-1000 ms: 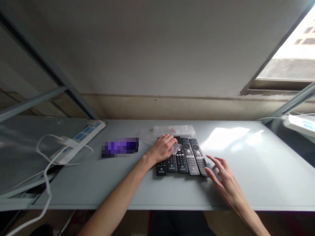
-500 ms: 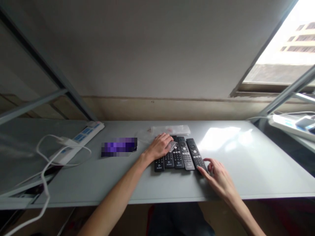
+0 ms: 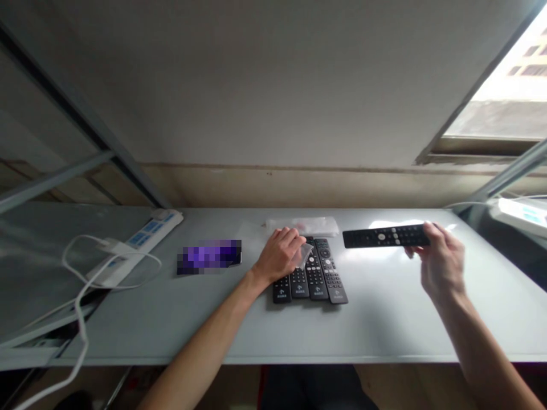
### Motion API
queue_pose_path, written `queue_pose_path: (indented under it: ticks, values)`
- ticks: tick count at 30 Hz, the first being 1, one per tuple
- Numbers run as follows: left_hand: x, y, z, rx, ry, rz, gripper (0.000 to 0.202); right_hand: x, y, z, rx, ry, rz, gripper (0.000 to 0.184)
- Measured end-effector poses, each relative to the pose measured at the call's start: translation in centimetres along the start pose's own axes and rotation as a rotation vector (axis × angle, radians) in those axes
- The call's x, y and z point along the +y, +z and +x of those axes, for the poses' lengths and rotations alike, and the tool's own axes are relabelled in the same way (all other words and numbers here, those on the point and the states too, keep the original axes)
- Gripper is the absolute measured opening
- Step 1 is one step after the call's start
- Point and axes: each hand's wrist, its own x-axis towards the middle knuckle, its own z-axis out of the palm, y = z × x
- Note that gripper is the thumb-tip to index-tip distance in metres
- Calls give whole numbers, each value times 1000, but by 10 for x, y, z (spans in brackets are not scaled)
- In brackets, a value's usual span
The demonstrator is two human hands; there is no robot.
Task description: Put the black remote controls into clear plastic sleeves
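Observation:
My right hand (image 3: pixel 444 259) grips one end of a black remote control (image 3: pixel 384 236) and holds it sideways above the table, buttons facing me. Its fingers are closed round that end. My left hand (image 3: pixel 280 255) is curled closed over the upper part of a row of several remote controls (image 3: pixel 317 279). From its fingers sticks out a piece of clear plastic, likely a small bag (image 3: pixel 302 256). The row lies side by side, lower ends towards me; the tops of the leftmost ones are hidden under the left hand.
Behind the row lies a stack of clear plastic bags (image 3: pixel 301 226). A pixelated purple-and-black item (image 3: pixel 209 256) is to the left. Further left, a white power strip (image 3: pixel 141 245) has a looping white cable (image 3: pixel 77 319). A grey table (image 3: pixel 179 324) meets the wall; metal frame bars stand at both sides.
My right hand has picked up the rightmost remote control, lifted it off the table to the right and turned it sideways. My left hand stays over the row with the plastic.

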Motion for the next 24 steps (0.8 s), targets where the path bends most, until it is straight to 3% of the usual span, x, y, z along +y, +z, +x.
queue_pose_path:
  ticks: [2,4,7,10,13,17,24]
  values:
    - [0,-7,0,58,-8,62,18,4,27,21,-132,217,300,39]
    - [-2,-12,-1,105,-35,118,21,14,55,28,-315,427,434,42]
    - [-9,-11,-2,149,-84,168,26,37,86,15,-341,592,487,45]
    - [-15,-3,-3,123,-117,140,27,54,96,-10,-354,588,440,40]
    - [-16,4,-2,85,-142,61,25,58,92,-27,-422,481,329,30]
    - [-11,7,0,102,-128,3,20,58,85,-26,-392,347,220,27]
    - [-6,7,2,82,-136,-41,18,69,82,-18,-303,420,162,28]
